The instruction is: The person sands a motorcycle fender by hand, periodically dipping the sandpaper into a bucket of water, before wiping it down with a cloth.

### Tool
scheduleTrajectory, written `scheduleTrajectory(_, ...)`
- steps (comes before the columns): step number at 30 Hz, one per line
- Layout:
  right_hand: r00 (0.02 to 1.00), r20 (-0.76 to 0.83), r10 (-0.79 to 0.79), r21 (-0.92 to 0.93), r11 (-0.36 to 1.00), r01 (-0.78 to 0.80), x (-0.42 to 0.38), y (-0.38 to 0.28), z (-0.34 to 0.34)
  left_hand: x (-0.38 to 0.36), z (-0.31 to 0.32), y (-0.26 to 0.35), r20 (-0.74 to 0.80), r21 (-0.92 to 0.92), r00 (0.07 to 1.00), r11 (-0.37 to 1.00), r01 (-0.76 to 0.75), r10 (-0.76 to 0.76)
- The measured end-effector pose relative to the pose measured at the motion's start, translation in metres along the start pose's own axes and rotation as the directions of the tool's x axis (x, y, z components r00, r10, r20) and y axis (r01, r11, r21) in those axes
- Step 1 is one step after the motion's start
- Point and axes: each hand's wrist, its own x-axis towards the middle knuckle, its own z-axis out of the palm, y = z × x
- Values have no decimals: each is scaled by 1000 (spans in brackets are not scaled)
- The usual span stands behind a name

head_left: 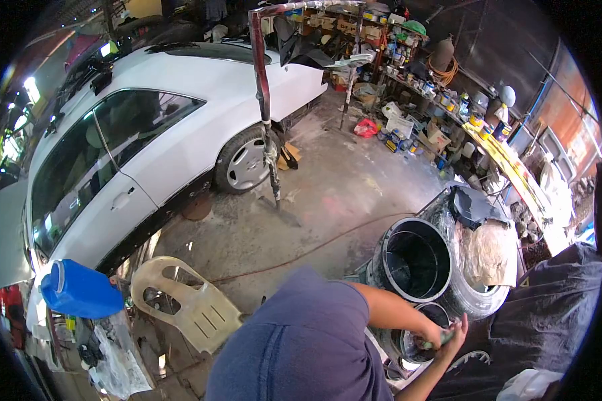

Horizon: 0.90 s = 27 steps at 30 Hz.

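Note:
My left hand [433, 335] reaches across from the upper arm side, its fingers closed on a small green piece [446, 335] that looks like a cloth or pad. From below comes my right hand [457, 339], meeting the left and pressing on the same green piece; some of its fingers point upward. Both hands are just above a small dark bucket [408, 345], and part of its opening is hidden by my left forearm. A larger black drum [418, 257] stands right behind this bucket. My shoulder and sleeve fill the bottom middle of the view.
A tire [491, 304] carries a paper-wrapped piece beside the drum. A cream plastic chair [204, 314] and a blue jerrycan [80, 289] are at left. A white car [174, 127] stands behind a metal frame [261, 73]. A hose [314, 247] crosses the floor; cluttered shelves line the back right.

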Motion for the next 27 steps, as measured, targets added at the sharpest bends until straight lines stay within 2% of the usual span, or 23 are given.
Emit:
scheduleTrajectory(1, 1000, 2, 14, -35, 999, -14, 4, 13, -8, -8, -8, 4, 57, 244, 989, 963, 117, -135)
scheduleTrajectory(2, 1000, 5, 29, -69, 997, -29, 9, 29, -22, -7, -8, 1, 74, 428, 975, 890, 158, -209)
scheduleTrajectory(4, 993, -121, 9, -157, 987, -28, 21, 73, -41, -7, 0, -15, 34, 573, 961, 793, 206, -274)
scheduleTrajectory(5, 983, -182, -4, -204, 978, -34, 23, 86, -45, -11, 0, -21, 13, 587, 958, 778, 225, -287)
scheduleTrajectory(8, 944, -328, -38, -283, 957, -60, 11, 100, -36, -62, -16, 34, -131, 533, 930, 767, 357, -342)
scheduleTrajectory(9, 899, -398, -181, -384, 923, 16, 5, 103, -26, -58, -13, 18, -167, 548, 935, 759, 351, -311)
scheduleTrajectory(12, 833, -517, -198, -446, 893, -64, -6, 96, -1, -66, -7, 23, -310, 552, 917, 737, 389, -252)
scheduleTrajectory(13, 841, -494, -220, -533, 841, -93, 11, 119, -25, -68, -9, 28, -280, 593, 932, 722, 356, -229)
scheduleTrajectory(16, 970, -241, 28, -477, 867, -143, 2, 89, -30, -97, -24, 65, -192, 696, 965, 669, 261, -177)
scheduleTrajectory(17, 955, -263, 134, -193, 963, -188, -19, 50, 0, -105, -32, 93, -168, 647, 957, 707, 288, -236)
scheduleTrajectory(18, 949, -58, 311, -62, 947, -314, -21, 25, -14, -109, -35, 110, -136, 580, 963, 770, 266, -231)
scheduleTrajectory(20, 951, 146, 274, 91, 953, -288, -38, -29, -22, -74, -20, 85, -43, 376, 990, 916, 143, -137)
scheduleTrajectory(22, 971, 194, 140, 170, 970, -174, -41, -56, -38, -64, -18, 125, 149, 11, 979, 990, 141, -141)
scheduleTrajectory(23, 991, 123, 58, 138, 988, -75, -42, -70, -38, -75, -24, 170, 371, -297, 908, 902, 313, -193)
scheduleTrajectory(24, 990, 130, -61, 261, 965, 25, -29, -64, -57, -95, -23, 215, 580, -518, 800, 688, 507, -154)
scheduleTrajectory(25, 970, 140, -197, 421, 899, 122, -27, -69, -56, -106, -9, 241, 541, -677, 840, 605, 419, 24)
scheduleTrajectory(27, 818, 266, -510, 738, 653, 167, -44, -109, -10, -109, 8, 262, 590, -803, 731, 346, 485, 344)
